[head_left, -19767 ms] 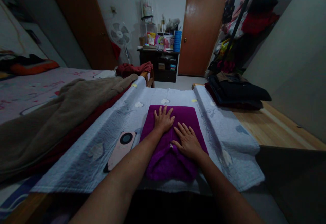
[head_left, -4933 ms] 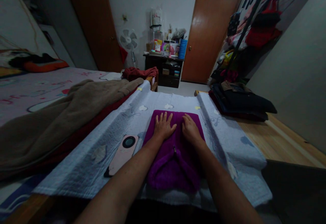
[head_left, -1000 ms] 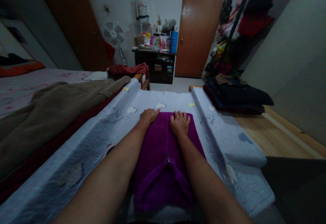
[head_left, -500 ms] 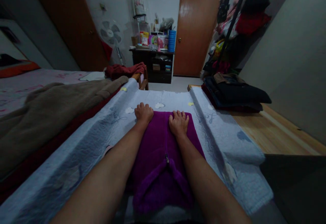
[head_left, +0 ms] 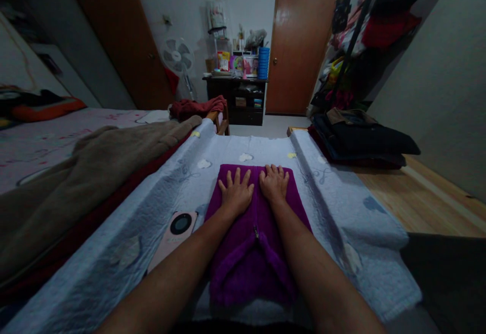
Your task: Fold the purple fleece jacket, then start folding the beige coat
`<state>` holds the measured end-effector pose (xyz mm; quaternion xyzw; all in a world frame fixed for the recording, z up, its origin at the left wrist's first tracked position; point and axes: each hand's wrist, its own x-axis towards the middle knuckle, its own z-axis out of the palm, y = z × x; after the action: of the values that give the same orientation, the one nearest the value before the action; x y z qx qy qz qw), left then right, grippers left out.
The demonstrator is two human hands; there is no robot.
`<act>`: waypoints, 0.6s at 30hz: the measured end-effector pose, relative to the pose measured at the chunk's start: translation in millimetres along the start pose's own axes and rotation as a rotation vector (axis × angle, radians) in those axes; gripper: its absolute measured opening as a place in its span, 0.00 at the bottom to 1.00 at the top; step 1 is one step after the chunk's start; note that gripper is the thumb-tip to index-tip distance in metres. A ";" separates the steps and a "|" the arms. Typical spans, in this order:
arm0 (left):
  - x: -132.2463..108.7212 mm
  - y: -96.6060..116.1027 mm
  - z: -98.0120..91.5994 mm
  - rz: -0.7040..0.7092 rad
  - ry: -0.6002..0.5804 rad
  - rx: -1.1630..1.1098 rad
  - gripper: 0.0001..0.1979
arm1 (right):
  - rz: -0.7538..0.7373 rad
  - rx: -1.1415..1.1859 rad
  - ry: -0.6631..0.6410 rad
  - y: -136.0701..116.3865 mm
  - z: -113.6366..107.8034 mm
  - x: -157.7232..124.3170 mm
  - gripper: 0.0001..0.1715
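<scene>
A folded purple zip-up jacket [head_left: 246, 233] lies before me, its collar end nearest my body and its zipper running down the middle. My left hand [head_left: 237, 192] rests on the upper left of the jacket, fingers spread. On the other side of the zipper, my right hand [head_left: 274, 183] lies flat near the far edge, its fingers stretched out. Neither hand grips the cloth. To the left of the jacket a pink phone [head_left: 172, 238] with a round black camera ring lies on the light blue quilted cover [head_left: 250, 147], partly hidden by my left forearm.
Dark folded clothes [head_left: 364, 136] are stacked on a wooden surface [head_left: 417, 197] to the right. A brown garment [head_left: 114, 152] lies along the left, beside a red cloth [head_left: 197, 106]. Farther back stand a fan [head_left: 177, 55], a black cabinet [head_left: 235, 101] and a door [head_left: 290, 45].
My left hand has moved from the jacket's far left corner onto its top and spread its fingers. My right hand stays on the jacket. More of the phone shows, and the view has shifted left.
</scene>
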<state>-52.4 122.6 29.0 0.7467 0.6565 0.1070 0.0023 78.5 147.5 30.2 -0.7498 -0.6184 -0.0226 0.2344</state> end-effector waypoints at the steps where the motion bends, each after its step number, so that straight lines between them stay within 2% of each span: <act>1: -1.0 -0.1 1.9 0.003 0.020 0.011 0.30 | -0.002 0.003 -0.004 0.6 0.0 0.5 0.26; 10: -5.0 1.0 3.6 0.012 0.072 0.022 0.33 | 0.070 0.022 -0.126 16.2 -1.0 17.4 0.31; 14: -7.2 1.9 2.2 0.009 0.076 0.032 0.32 | 0.101 0.022 -0.195 28.4 -3.2 25.3 0.35; 18: -8.0 2.5 1.2 0.008 0.079 0.032 0.33 | 0.139 0.015 -0.188 36.7 -3.1 23.4 0.36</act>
<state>-50.7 114.6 26.9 0.7446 0.6545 0.1262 -0.0361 119.2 163.2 28.7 -0.7879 -0.5842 0.0690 0.1819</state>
